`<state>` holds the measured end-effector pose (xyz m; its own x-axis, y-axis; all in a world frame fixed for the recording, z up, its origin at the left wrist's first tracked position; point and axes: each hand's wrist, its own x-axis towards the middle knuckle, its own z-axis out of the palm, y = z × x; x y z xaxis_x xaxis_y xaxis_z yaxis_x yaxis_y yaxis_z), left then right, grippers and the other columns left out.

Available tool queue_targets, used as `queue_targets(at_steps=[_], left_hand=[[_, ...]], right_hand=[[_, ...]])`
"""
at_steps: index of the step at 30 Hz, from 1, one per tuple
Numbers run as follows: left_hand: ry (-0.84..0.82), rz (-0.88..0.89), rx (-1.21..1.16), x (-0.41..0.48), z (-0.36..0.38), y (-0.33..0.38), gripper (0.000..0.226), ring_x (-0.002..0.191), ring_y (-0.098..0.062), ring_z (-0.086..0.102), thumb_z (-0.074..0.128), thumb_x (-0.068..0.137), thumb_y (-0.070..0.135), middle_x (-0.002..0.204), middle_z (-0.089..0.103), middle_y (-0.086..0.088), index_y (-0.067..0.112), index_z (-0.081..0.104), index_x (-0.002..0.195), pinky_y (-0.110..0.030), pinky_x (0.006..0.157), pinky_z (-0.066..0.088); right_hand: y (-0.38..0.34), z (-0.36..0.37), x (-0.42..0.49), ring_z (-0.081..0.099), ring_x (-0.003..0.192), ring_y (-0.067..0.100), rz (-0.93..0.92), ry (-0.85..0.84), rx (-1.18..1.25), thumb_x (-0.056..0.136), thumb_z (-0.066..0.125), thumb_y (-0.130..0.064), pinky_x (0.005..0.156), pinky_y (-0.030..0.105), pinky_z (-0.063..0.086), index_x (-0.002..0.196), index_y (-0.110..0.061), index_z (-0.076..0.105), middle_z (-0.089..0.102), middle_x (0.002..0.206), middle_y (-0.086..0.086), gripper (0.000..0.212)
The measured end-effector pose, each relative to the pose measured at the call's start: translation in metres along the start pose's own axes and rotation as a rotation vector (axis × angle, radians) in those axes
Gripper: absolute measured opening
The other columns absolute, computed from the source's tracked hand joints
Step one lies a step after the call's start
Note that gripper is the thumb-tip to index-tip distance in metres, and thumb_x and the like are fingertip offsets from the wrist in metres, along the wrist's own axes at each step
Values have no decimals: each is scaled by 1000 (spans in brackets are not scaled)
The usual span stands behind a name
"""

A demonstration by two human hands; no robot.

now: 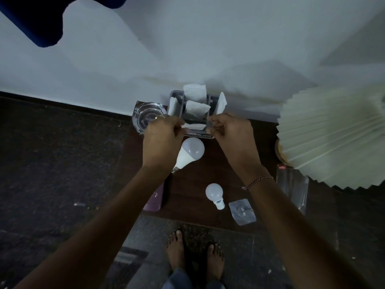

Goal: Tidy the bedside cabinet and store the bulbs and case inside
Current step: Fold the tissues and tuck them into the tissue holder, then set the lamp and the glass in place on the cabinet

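Note:
A grey compartmented organiser point(177, 94) stuffed with white tissues stands at the back of the dark wooden cabinet top point(193, 176). My left hand point(162, 138) pinches the left end of a white tissue point(194, 126) at the organiser's front. My right hand point(231, 134) grips the organiser's front right corner. A large white bulb point(190, 153) lies just below my hands. A smaller white bulb point(214, 193) lies nearer the front edge. A purple case point(155, 200) lies at the left edge, partly under my left forearm.
A glass ashtray point(145, 117) sits left of the organiser. A pleated cream lampshade point(333, 134) overhangs the right side. A clear plastic packet point(293, 186) and a small clear bag point(242, 211) lie at the right front. My bare feet point(193, 255) stand on the dark floor.

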<state>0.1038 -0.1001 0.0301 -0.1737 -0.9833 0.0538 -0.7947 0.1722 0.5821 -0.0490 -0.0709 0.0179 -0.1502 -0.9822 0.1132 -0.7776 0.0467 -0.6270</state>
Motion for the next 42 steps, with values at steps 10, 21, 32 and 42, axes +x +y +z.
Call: queue_targets(at_steps=[10,21,32,42], left_hand=[[-103,-210,-221,-49,13,45,13,81,-7,65,69,81,16,89,71,5,13,73,93,-8,73,46],[-300,-388,-362,-98,73,87,5,65,1,60,71,78,11,74,69,2,13,74,82,1,55,42],[-366,-494,-484,-118,122,130,5,60,-4,62,73,76,6,63,65,6,10,75,78,-4,52,46],[-411,-433,-366,-115,154,155,13,68,-4,58,64,84,12,92,74,-6,9,75,92,-8,61,43]], right_hand=[[10,-32,-51,66,82,20,65,68,62,76,71,-6,77,30,55,98,-6,70,69,91,10,23],[50,-61,-125,56,70,-4,250,101,56,70,73,1,77,-9,31,82,-7,74,72,79,8,14],[99,-95,-167,63,73,8,483,126,115,77,68,-2,73,2,44,88,-9,74,72,86,5,14],[133,-116,-171,58,68,-8,733,202,252,79,67,-5,60,-7,38,93,-12,73,69,84,-7,17]])
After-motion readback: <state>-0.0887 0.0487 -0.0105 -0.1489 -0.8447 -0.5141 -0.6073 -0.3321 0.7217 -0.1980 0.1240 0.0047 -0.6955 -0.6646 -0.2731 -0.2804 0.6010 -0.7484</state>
